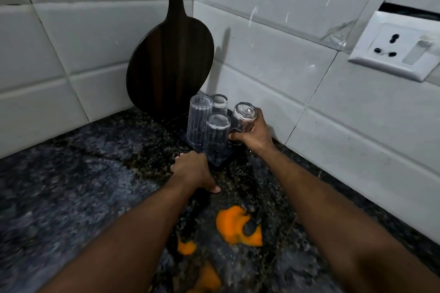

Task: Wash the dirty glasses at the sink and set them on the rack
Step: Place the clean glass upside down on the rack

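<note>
Head view: the right grip point(251, 132) curls round a tilted, upturned glass point(245, 115) at the right edge of the rack point(220, 162), in the table's point(71, 185) far corner. The left grip point(192, 170), fingers relaxed, braces the rack. Level the glass, then lower it clear of its three neighbours point(200, 116).

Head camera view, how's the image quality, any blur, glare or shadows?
Head view: dim; forearms and counter smear near the bottom edge; white glare streaks cross the right wall tiles; the chopping board casts a shadow beside it; the glass in the right hand reads clearly.
</note>
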